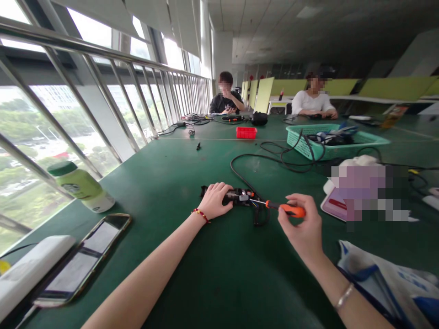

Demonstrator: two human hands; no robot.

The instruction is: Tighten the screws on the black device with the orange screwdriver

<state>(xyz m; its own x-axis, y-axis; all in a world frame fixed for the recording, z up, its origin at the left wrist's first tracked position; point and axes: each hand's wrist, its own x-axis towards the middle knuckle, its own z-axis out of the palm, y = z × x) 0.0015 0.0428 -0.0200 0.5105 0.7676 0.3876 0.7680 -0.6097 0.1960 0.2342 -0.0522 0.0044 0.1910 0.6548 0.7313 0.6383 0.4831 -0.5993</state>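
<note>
A black corded power tool [236,196] lies on the green table in front of me, with inner parts and a blue wire exposed near its handle. My left hand [215,200] is wrapped over its left end, pressing it to the tabletop. Pinched in the fingers of my right hand [303,219] is an orange-and-black screwdriver [291,210], held almost level. Its metal shaft points left, and the tip reaches the exposed section of the tool. Whether the tip sits in a screw is too small to tell.
A phone [85,260], a white power strip [37,278] and a tilted green bottle [82,187] are at left. Farther back are a red bin [246,132] and a teal basket [336,141] with cables. A plastic bag [387,283] lies right. Two people sit across the table.
</note>
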